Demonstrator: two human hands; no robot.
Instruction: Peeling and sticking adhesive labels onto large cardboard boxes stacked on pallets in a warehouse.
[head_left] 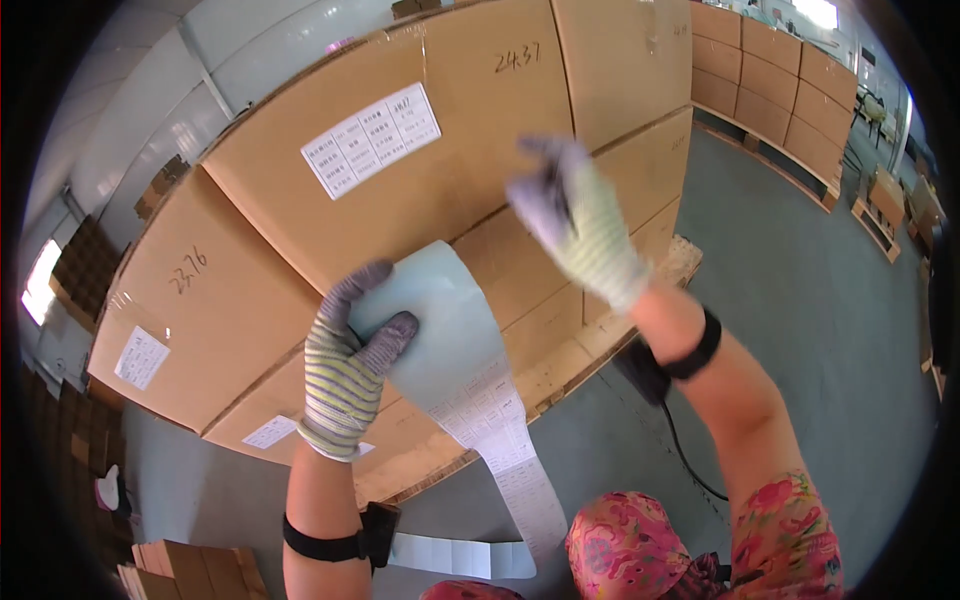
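Observation:
My left hand (352, 350), in a striped glove with grey fingers, is closed on a strip of labels (440, 310). The strip's upper part shows pale blue backing; its printed white lower part hangs down and folds toward the floor. My right hand (580, 225), gloved likewise and blurred by motion, is raised in front of the cartons. Its fingers look bent and apart, with nothing visible in them. Just ahead stands a large brown carton (480, 130) bearing a white printed label (371, 140) and handwritten figures. Both my wrists wear black bands.
More cartons (210, 310) are stacked beside and below it on a wooden pallet (560, 375). Another carton stack (770, 75) stands at the far right on its own pallet. A black cable (685, 460) runs along the grey floor. Flattened cardboard (195, 570) lies at the lower left.

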